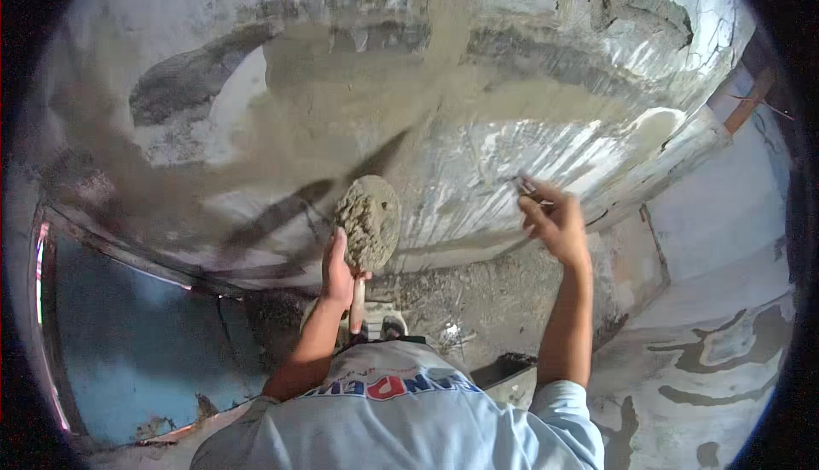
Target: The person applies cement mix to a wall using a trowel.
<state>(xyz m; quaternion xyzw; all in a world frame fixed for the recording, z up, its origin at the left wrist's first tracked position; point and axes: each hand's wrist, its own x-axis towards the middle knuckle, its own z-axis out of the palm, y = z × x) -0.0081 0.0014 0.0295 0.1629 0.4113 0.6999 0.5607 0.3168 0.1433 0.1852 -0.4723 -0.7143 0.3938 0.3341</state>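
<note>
My left hand [339, 278] is closed around an oval mortar board, its thumb lying along the edge. Lumpy grey wet mortar [367, 218] covers most of the board's face, and a pale handle [358, 301] sticks out below the fingers. Farther right, my right hand [556, 224] is raised close to the wall [478, 163], its fingers curled together. Something small and dark shows at its fingertips, too blurred to name. The wall in front of both hands is smeared with grey-brown plaster, with white streaks near the right hand.
Rough broken plaster [644, 14] edges the wall's upper right. At the lower left is a blue panel [145, 325] in a frame. Below the wall, debris lies on the ground [486, 312]. A patchily plastered wall [717, 368] stands at the right. My feet [392, 327] show below the board.
</note>
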